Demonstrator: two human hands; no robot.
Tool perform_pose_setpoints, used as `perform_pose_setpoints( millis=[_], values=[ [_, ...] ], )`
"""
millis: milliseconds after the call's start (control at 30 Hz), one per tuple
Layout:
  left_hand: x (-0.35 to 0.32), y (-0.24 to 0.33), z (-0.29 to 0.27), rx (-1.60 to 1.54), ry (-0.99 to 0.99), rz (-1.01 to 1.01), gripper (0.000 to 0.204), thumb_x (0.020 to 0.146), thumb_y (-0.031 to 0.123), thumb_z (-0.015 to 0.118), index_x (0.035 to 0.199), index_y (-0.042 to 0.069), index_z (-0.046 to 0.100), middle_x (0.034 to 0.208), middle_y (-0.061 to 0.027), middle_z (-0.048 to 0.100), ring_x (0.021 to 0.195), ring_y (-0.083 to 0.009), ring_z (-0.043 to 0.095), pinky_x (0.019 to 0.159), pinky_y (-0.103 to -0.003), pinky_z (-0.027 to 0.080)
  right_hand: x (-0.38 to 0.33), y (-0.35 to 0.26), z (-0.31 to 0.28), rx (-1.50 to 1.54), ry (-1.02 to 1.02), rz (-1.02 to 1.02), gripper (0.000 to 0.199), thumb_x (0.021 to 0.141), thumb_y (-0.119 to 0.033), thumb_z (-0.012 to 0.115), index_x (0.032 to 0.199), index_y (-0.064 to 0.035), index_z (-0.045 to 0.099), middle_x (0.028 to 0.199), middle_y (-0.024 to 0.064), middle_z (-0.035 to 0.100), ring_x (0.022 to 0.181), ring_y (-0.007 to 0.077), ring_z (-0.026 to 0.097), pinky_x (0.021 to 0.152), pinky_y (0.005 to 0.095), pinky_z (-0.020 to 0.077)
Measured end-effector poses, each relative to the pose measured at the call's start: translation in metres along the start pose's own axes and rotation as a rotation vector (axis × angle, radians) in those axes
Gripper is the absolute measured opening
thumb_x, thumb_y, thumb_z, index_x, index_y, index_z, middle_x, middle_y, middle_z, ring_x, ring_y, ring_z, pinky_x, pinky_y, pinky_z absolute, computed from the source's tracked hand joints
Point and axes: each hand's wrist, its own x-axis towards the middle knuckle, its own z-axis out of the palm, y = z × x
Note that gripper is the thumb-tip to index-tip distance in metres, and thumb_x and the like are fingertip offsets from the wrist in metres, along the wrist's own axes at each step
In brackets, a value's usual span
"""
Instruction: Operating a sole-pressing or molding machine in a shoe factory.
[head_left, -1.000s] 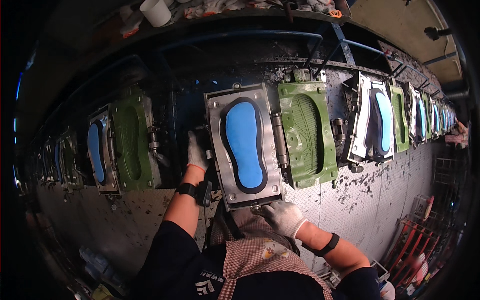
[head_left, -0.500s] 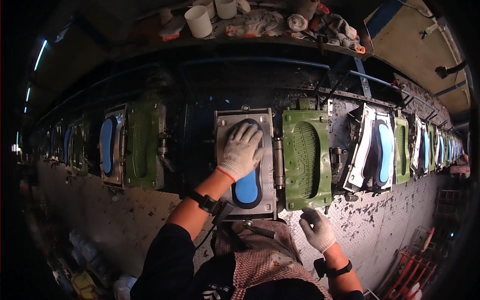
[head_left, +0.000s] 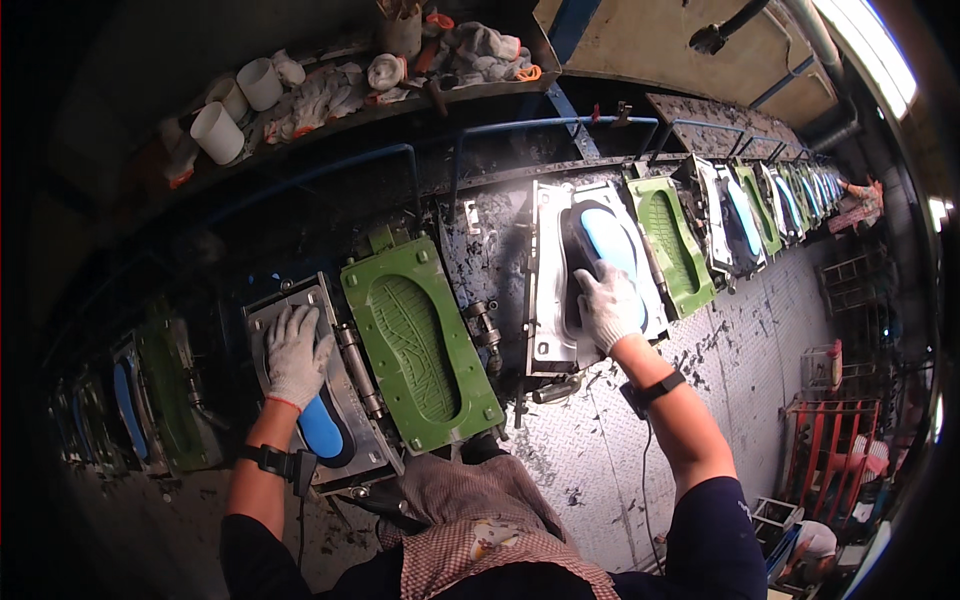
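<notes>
Both my hands wear whitish knit gloves. My left hand [head_left: 298,355] lies flat, fingers extended, over the upper part of a blue insole [head_left: 321,430] set in a metal mould half [head_left: 352,398]. Hinged to that mould's right is a green plate [head_left: 478,412] with a ribbed sole-shaped cavity. Farther right, my right hand [head_left: 608,303] rests on the lower part of a second blue insole [head_left: 610,236], its fingers extended and thumb apart. This insole has a dark border and sits in a silvery mould [head_left: 549,285]. The covered parts of both insoles are hidden.
More moulds with blue insoles and green plates [head_left: 690,290] run along the line on both sides. Blue rails [head_left: 520,124] pass behind them. A shelf at the back holds white cups [head_left: 217,133] and crumpled gloves [head_left: 320,100]. Red racks [head_left: 828,450] stand at right.
My view has swung right. My right hand has moved from beside the green plate up onto the second mould's insole. The left hand is still on the first insole.
</notes>
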Motion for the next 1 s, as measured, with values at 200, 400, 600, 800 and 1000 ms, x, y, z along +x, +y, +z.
perform_pose_setpoints(
  millis=[200,400,600,800,1000],
  values=[
    [-0.036,0.275,0.041,-0.616,0.108,0.383,0.055,0.101,0.049,0.057,0.129,0.002,0.061,0.14,-0.0274,0.055,0.136,-0.0446,0.051,0.117,-0.053,0.041,0.099,0.028,0.038,-0.438,-0.574,-0.13,0.033,0.102,-0.018,0.051,0.133,-0.0133,0.061,0.106,0.0179,0.071,0.096,0.0389,0.072,0.083,0.0489,0.0559],
    [0.004,0.353,0.109,-0.699,0.009,-0.332,0.072,0.093,0.024,0.069,0.153,0.004,0.036,0.149,-0.0301,0.048,0.136,-0.0461,0.05,0.112,-0.047,0.045,0.092,0.081,0.024,-0.083,-0.56,-0.162,0.057,0.097,-0.011,0.046,0.153,-0.0042,0.04,0.116,0.0302,0.07,0.108,0.0477,0.069,0.092,0.0553,0.0536],
    [-0.016,0.445,0.144,-0.971,-0.299,-0.51,0.085,0.093,0.026,0.07,0.159,0.001,0.023,0.128,-0.0274,0.065,0.116,-0.0422,0.067,0.102,-0.044,0.051,0.092,0.098,0.017,0.222,-0.592,-0.099,0.057,0.098,-0.017,0.047,0.153,-0.0074,0.04,0.104,0.0306,0.072,0.1,0.0487,0.07,0.092,0.0557,0.0523],
    [0.031,0.469,0.183,-1.079,-0.34,-0.608,0.106,0.087,0.027,0.081,0.157,-0.008,0.01,0.137,-0.0261,0.057,0.121,-0.0336,0.062,0.105,-0.039,0.05,0.1,0.132,-0.088,0.517,-0.125,-0.224,0.045,0.096,-0.013,0.06,0.141,-0.0056,0.054,0.116,0.0231,0.067,0.105,0.042,0.064,0.094,0.0471,0.0526],
    [0.043,0.512,0.192,-0.901,-0.034,-0.596,0.121,0.07,0.033,0.092,0.157,-0.005,0.017,0.151,-0.0342,0.038,0.14,-0.0463,0.043,0.117,-0.048,0.038,0.071,0.163,0.051,0.432,0.028,-0.162,0.057,0.097,-0.028,0.061,0.148,-0.0043,0.048,0.154,0.0299,0.044,0.143,0.0477,0.04,0.121,0.0531,0.0303]
  ],
)
